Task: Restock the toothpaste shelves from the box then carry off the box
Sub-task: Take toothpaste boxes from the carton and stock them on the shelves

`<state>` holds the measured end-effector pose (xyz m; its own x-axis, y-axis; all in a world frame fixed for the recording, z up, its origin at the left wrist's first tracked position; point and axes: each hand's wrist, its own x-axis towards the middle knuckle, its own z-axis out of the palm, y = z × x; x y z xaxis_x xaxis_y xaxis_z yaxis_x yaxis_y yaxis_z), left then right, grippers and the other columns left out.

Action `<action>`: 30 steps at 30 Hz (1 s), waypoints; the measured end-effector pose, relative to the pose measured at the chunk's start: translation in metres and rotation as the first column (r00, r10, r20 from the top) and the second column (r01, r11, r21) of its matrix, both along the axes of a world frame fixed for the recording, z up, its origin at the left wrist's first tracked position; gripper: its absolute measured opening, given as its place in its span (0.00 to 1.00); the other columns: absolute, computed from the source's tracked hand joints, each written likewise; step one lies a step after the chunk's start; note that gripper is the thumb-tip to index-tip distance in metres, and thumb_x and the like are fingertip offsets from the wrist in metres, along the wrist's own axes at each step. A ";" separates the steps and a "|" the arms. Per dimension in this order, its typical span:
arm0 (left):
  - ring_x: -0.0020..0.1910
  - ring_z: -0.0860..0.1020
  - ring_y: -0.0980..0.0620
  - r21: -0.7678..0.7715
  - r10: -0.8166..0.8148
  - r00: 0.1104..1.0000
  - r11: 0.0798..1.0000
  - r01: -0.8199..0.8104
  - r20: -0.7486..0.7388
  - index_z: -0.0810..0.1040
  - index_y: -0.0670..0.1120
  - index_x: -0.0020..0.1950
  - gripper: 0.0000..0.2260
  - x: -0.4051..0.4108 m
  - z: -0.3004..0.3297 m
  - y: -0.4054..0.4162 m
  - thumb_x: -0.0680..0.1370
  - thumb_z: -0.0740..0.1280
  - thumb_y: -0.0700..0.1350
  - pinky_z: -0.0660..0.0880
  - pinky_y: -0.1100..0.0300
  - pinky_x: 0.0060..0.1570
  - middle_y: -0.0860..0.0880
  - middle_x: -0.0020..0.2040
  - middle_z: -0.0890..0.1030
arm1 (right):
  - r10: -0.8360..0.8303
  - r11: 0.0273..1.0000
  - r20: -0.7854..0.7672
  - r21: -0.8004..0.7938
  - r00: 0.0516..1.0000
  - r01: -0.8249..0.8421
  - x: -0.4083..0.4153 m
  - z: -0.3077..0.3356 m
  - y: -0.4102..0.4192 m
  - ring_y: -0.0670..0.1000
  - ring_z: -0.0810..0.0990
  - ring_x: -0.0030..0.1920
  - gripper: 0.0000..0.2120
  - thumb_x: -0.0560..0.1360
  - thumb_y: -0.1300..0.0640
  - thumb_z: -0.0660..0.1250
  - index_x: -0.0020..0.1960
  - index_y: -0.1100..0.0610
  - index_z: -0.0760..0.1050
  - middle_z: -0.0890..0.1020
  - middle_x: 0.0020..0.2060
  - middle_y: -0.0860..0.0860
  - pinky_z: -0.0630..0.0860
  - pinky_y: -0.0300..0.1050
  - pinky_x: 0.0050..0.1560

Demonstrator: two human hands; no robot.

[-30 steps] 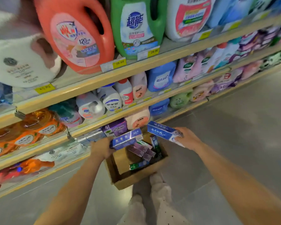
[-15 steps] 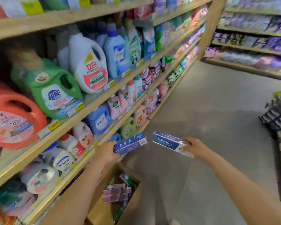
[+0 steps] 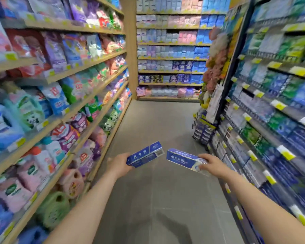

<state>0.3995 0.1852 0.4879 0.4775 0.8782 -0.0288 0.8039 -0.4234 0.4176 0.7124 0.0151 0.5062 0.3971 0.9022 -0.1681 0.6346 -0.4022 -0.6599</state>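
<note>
Left hand [image 3: 119, 165] grips end of blue rectangular toothpaste carton [image 3: 144, 154], glossy card, barcode panel at far end. Right hand [image 3: 212, 164] grips second blue carton [image 3: 183, 159], white script on side, long flat box. Both cartons stick out forward from hands, near ends close, not touching, over grey matte floor [image 3: 157, 120]. Toothpaste shelves [image 3: 264, 120] at right, yellow price tags; wooden shelves [image 3: 88, 95] at left, soft detergent pouches.

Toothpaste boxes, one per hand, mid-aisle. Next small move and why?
Probably turn right and bring the right hand with its toothpaste box up to the dark shelves on that side. Those hold blue and green boxes like it, while the wooden shelves opposite hold detergent. The left hand grips a second box, so neither is free yet.
</note>
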 end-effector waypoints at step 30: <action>0.42 0.76 0.53 0.314 -0.845 0.522 0.529 0.789 0.113 0.74 0.54 0.53 0.11 0.558 0.155 0.090 0.73 0.70 0.52 0.74 0.58 0.38 0.52 0.48 0.80 | -0.800 0.598 0.226 0.382 0.556 0.705 0.273 0.178 -0.111 0.51 0.67 0.69 0.21 0.77 0.57 0.65 0.69 0.58 0.67 0.69 0.69 0.52 0.62 0.42 0.66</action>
<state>0.9576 0.2748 0.6434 0.9512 0.0630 0.3021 -0.0498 -0.9348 0.3516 0.9850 -0.0959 0.6843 0.9308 0.2309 0.2833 0.3600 -0.7128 -0.6019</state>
